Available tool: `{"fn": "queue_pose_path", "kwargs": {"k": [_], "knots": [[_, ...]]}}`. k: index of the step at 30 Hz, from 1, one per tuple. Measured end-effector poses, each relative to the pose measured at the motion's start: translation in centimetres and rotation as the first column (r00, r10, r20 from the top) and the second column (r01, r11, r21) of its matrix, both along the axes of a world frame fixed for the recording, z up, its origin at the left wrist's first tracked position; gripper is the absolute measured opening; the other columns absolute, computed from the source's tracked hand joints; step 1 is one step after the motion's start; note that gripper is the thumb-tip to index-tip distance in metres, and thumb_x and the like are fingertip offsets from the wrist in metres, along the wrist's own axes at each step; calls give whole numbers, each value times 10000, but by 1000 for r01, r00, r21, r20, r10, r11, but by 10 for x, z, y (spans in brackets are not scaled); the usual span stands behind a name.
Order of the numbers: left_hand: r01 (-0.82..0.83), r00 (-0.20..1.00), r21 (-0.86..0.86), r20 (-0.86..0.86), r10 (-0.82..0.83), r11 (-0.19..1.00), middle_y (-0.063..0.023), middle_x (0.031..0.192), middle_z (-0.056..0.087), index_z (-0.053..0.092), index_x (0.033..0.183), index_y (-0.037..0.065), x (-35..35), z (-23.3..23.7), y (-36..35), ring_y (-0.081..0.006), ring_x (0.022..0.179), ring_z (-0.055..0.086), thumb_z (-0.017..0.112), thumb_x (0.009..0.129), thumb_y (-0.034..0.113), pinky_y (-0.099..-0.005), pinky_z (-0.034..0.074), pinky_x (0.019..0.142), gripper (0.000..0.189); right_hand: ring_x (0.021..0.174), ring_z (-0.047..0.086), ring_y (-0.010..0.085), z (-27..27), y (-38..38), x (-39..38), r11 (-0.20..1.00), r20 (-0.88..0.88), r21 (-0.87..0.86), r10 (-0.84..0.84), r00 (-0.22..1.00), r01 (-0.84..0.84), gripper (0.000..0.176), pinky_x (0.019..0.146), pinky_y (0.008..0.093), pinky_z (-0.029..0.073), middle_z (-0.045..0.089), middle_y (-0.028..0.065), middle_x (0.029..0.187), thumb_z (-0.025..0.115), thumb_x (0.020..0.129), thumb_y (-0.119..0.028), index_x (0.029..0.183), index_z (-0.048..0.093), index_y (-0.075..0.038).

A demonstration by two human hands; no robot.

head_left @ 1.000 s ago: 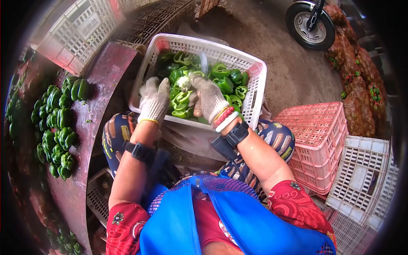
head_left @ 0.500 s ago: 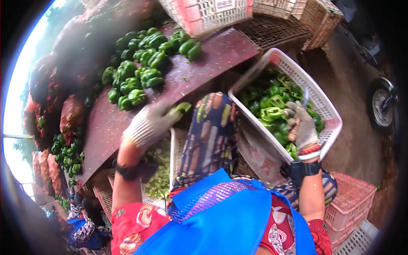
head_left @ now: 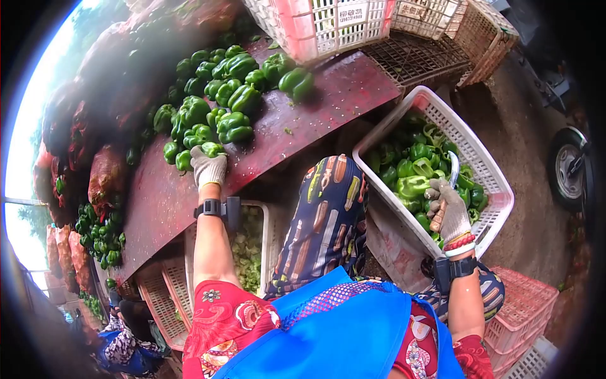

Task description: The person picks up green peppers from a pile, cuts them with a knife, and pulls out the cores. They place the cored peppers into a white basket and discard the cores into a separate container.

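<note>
My left hand [head_left: 208, 169], in a pale knit glove, is at the front of a pile of green bell peppers [head_left: 235, 127] on the reddish tabletop. Its fingers are closed on a green bell pepper [head_left: 213, 150]. My right hand [head_left: 453, 215], gloved too, is shut around a small knife with a brown wooden handle [head_left: 437, 219]. The pale curved blade [head_left: 454, 167] points away from me, over a white plastic crate [head_left: 499, 183]. Inside this crate lie whole peppers and opened peppers [head_left: 413, 186].
A crate of pale green scraps [head_left: 247, 252] stands below the tabletop [head_left: 322, 95], left of my knee. White and pink crates [head_left: 350, 25] stand at the back, red crates [head_left: 521, 309] at lower right. Net sacks [head_left: 106, 180] lie left. Another person [head_left: 123, 344] is at lower left.
My left hand has moved forward and left from near my knee to the pepper pile; the green pepper piece it held is gone from it. My right hand stays over the crate with the knife.
</note>
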State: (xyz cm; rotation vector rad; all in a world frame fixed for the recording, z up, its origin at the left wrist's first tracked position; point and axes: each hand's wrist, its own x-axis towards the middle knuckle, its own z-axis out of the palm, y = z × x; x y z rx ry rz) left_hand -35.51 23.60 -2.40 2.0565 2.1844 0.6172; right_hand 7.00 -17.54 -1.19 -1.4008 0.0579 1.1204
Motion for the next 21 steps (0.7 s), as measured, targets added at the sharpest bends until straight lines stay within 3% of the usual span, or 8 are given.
{"fn": "queue_pose_path", "kwargs": {"k": [3,6,7,9,13,17,19,21], "knots": [[33,893,-87,450,9,996,-177,1084,691,513,1345,36,-9,1,-10,-352,995,686,814,781,220,-427,553,862,664,635,547,69,-9,-1,3,995,66,35,89,994,-91,337,559,245,497,660,14,913,644,1025,-343,1157,677,-34],[278,382,-328,900,210,903,-67,1070,708,593,1275,48,-9,21,-29,-159,920,700,724,879,82,-291,547,686,418,447,484,98,21,6,-12,993,145,70,89,985,-100,248,407,243,421,616,38,711,661,992,-266,997,693,-20],[626,143,-236,972,188,743,-81,1158,712,624,1282,40,-9,31,-31,-186,1009,701,681,911,77,-324,577,778,377,405,462,100,30,5,-13,986,177,61,144,974,-157,240,373,242,397,600,39,663,664,986,-253,978,692,-15],[643,2,-111,990,143,758,-128,1309,673,559,1415,30,30,57,-74,-232,1145,674,651,926,96,-368,565,935,502,373,449,96,45,7,-24,982,340,33,166,926,-188,241,343,232,334,574,33,597,639,974,-259,1007,682,-24],[889,-105,4,975,194,458,-172,1438,594,434,1544,13,148,145,-165,-269,1257,632,633,931,142,-384,528,1029,657,776,613,51,64,12,-44,936,557,187,148,817,-297,444,664,222,508,699,-3,1005,698,977,-110,1403,618,-18],[968,194,-169,973,-128,186,-137,1407,607,438,1515,-2,245,136,-230,-237,1221,623,709,877,99,-336,512,1030,701,1168,662,185,88,16,-49,855,858,342,-115,501,-390,613,1029,329,508,694,127,1301,607,931,-25,1532,492,-45],[992,115,-107,983,-146,64,-133,1396,609,456,1504,7,274,103,-238,-236,1210,628,707,891,83,-355,511,1049,667,1180,670,215,77,3,-37,896,721,315,-11,693,-314,656,1042,340,504,690,146,1308,602,902,-16,1545,481,-59],[977,214,-212,956,202,-32,-68,1303,636,509,1452,18,289,88,-242,-174,1153,631,738,876,98,-324,516,997,626,1179,683,280,58,-6,-24,954,797,120,71,600,-273,693,1042,371,514,684,194,1314,610,876,-45,1554,470,-63]]}}
